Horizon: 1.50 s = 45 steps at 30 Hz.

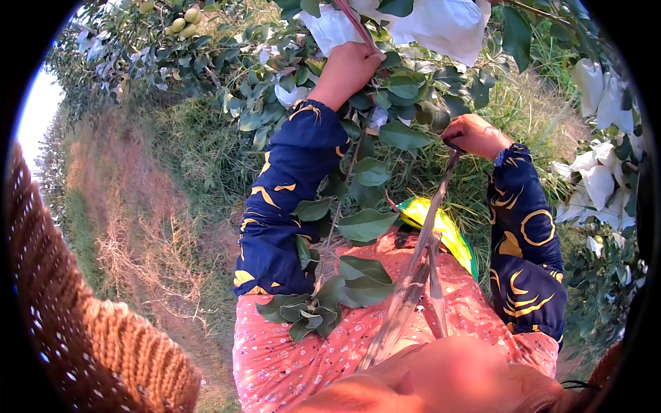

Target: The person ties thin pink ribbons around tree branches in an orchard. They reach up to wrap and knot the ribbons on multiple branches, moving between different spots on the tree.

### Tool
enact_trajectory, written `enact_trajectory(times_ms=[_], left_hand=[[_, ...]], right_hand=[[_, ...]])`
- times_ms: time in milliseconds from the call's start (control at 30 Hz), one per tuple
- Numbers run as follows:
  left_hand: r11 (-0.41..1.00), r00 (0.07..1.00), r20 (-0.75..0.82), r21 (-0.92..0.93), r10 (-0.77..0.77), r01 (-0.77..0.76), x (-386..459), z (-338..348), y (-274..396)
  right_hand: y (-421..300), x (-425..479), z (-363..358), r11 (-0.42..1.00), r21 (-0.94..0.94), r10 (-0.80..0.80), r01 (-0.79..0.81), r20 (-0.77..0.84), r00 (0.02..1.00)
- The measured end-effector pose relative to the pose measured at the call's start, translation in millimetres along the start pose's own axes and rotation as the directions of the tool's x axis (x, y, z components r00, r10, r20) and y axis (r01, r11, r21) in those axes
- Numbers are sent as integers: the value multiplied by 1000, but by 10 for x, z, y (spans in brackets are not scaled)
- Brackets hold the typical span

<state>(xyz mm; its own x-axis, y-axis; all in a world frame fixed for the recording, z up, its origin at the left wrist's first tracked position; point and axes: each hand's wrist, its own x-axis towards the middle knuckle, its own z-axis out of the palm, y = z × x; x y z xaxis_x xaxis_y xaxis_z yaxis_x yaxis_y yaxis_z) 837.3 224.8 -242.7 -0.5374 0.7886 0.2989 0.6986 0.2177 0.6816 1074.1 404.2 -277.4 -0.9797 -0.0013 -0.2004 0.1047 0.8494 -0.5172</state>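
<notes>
My left hand (347, 72) is up among the leaves, its fist closed around a thin reddish strip (356, 23) that runs upward past the white fruit bags (330, 26). To the right and lower, my right hand (477, 135) pinches the dark upper end of brownish flat strips (413, 279). These strips stretch down over my chest towards my neck. What exactly lies inside the right fingers is hidden. A leafy branch (335, 217) hangs between my arms, in front of my pink floral top (279, 340). A yellow-green pouch or bag (444, 229) rests beside the strips at my front.
Larger white bags (444, 28) hang above my hands, and more bags (599, 170) hang at the right. Green fruits (186, 23) show at the upper left. Dry grass and brush (155, 258) cover the ground at left. A brown knitted brim (129, 340) fills the lower left.
</notes>
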Motion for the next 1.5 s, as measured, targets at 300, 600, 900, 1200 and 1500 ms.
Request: enact_trajectory(times_ms=[300, 600, 900, 1200, 1500], left_hand=[[999, 999, -29, 29, 31, -30, -18, 14, -42], [985, 983, -76, 57, 166, -162, -11, 11, -47], [996, 991, -132, -90, -23, 11, -141, 54, 155], [922, 977, -142, -375, -158, 95, -94, 218, -121], [728, 966, 181, -635, -183, 256, 47, 329, -303]], right_hand=[[-859, 254, -524, 994, -94, 24, -60, -346, 938], [-1072, 1168, -547, 978, -94, -203, 187, -643, 739], [-1043, 1098, -569, 998, -45, -58, 39, -593, 803], [-767, 1057, -323, 972, 152, -34, 181, -668, 743], [-461, 1289, -242, 752, 647, 205, 126, -411, 888]])
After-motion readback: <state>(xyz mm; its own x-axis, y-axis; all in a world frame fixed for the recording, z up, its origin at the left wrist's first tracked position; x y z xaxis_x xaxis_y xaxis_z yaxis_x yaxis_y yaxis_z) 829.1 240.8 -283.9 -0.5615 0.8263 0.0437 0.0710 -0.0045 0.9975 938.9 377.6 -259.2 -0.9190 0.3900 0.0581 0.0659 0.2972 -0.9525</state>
